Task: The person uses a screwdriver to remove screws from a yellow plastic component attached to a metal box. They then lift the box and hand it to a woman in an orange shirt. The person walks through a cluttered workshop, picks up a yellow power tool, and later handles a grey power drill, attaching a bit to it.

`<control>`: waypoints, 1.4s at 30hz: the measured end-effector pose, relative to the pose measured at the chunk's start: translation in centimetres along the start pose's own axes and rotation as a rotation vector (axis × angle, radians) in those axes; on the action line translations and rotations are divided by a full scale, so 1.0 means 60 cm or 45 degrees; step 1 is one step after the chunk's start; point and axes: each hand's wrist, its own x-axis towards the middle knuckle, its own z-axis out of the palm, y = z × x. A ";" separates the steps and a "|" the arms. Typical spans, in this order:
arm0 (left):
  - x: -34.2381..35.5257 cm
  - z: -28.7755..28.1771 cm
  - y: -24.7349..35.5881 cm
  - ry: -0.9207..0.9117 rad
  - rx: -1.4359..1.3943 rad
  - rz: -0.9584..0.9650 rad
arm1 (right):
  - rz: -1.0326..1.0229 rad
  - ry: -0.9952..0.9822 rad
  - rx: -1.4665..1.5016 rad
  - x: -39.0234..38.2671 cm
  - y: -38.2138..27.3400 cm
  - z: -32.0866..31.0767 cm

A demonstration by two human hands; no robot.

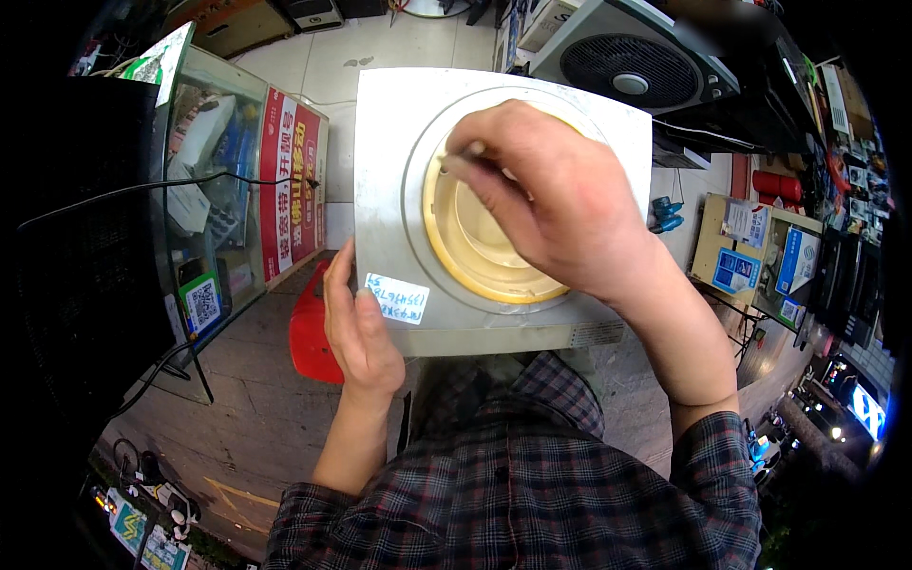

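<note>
A white boxy appliance [385, 114] sits in front of me, with a cream-yellow ring [435, 237] around a round opening in its top and a handwritten sticker near the lower left corner. My right hand [541, 195] is over the left part of the ring, thumb and forefinger pinched on a small pale object [475, 148] that is too small to make out. My hand hides much of the opening. My left hand [361, 332] rests against the appliance's left side near that corner, its fingers stretched along it.
A glass display case [214, 114] with red signage stands left. Beside it are a dark mesh panel [85, 247] and cables. A red object [309, 332] is below the appliance. A large fan unit [589, 43], shop goods and another counter [712, 247] line the back and right.
</note>
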 end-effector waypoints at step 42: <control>0.000 0.001 0.008 0.002 0.005 -0.077 | 0.056 0.174 0.304 -0.043 -0.001 -0.044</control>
